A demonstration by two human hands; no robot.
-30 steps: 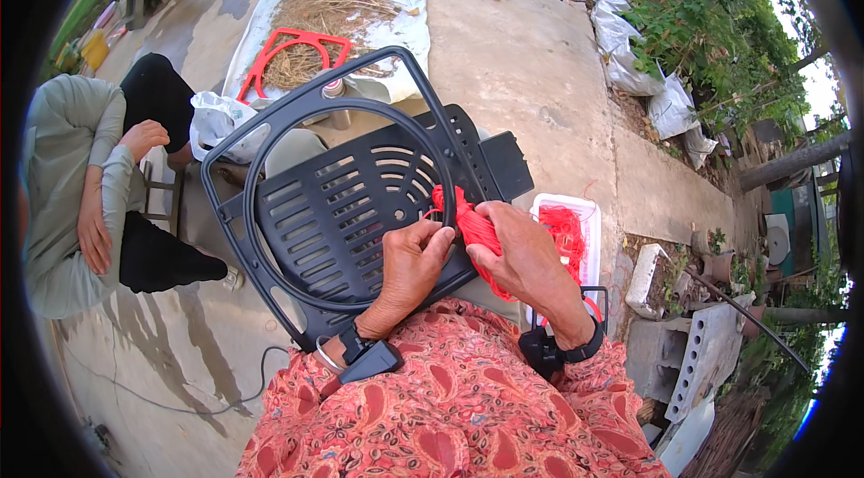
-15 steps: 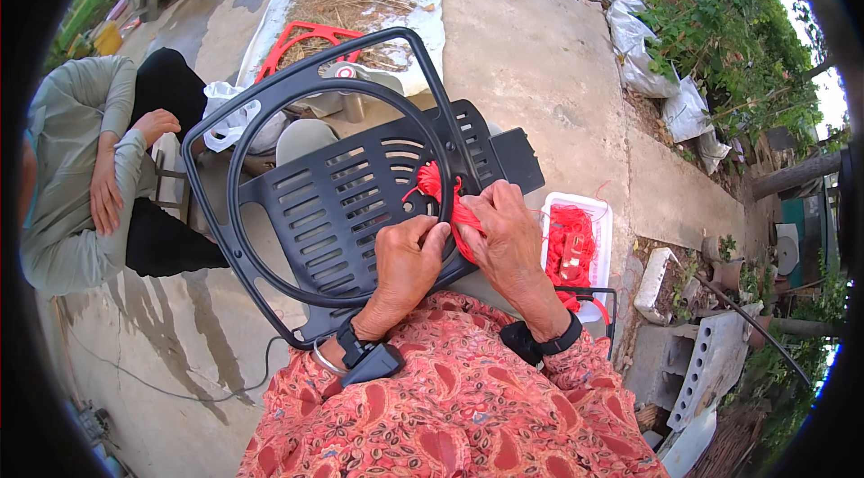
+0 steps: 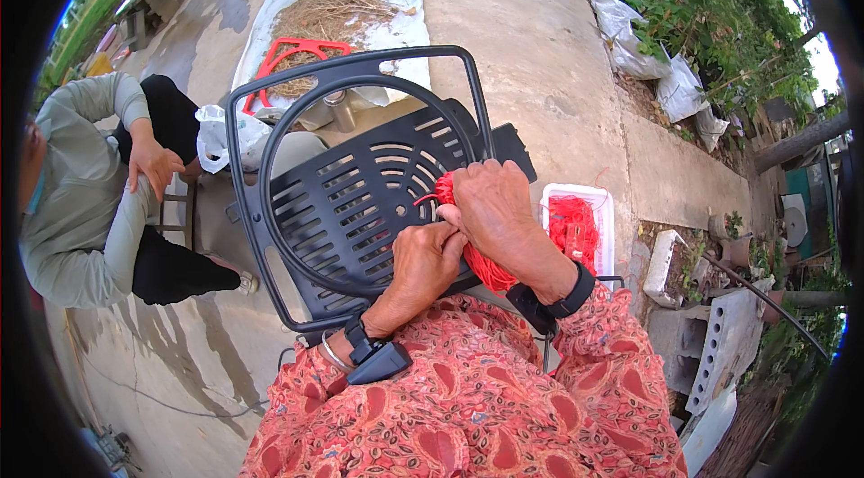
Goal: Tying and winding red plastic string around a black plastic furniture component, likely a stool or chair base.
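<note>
To do this step well, I judge, the left hand (image 3: pixel 426 264) should hold the black frame (image 3: pixel 360 80) steady at the near right part of its round ring, so that it does not swing over the slatted black panel (image 3: pixel 364 193) beneath. The right hand (image 3: pixel 497 208) should manage the red cord bundle (image 3: pixel 489 271) with a firm and even pull, as this looks like working the cord at the ring. The short loose end (image 3: pixel 423 200), which points left over the panel, is better left free, and the strands should not cross, because such thin cord probably tangles easily.

The left hand has its fingers bent and drawn together; it seems closed on the ring, but the inside of its pinch is hidden, so I cannot tell if it holds cord also. Its thumb is touching, or just beside, the right hand. The right hand lies back upward, clamped around the bundle; its fingertips are hidden. The bundle is at the right side of the frame, showing at the far left of this hand and again on its near side. Farther right, apart from both hands, a white basket (image 3: pixel 608 228) holds more red cord (image 3: pixel 571 224).
</note>
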